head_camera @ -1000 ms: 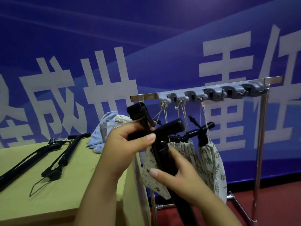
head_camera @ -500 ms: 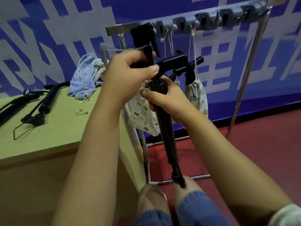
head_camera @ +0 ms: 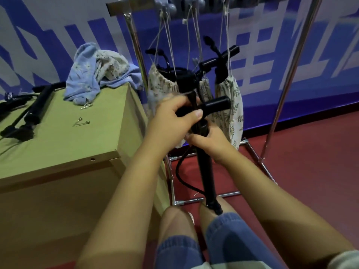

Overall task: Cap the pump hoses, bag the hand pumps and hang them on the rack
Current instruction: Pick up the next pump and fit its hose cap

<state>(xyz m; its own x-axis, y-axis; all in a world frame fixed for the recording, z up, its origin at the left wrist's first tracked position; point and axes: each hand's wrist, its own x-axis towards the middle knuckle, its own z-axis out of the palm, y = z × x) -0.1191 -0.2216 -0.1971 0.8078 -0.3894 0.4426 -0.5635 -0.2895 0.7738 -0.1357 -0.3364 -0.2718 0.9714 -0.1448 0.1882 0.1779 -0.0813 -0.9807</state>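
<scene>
A: Where's the pump?

B: I see the hand pump upright in front of me, its foot resting on my right knee at 6 o'clock, its hose looping out toward 8

A: And the hands?

B: My left hand curls round the T-handle at the top; my right hand wraps the barrel just beneath it. Both grip firmly

A: The step?

B: Capping that hose, I judge. I'd keep the barrel steady on the knee and free one hand for the hose end

A: Around it?

B: Bagged pumps hang on the rack at 12; spare bags and another pump lie on the table at 10
</scene>
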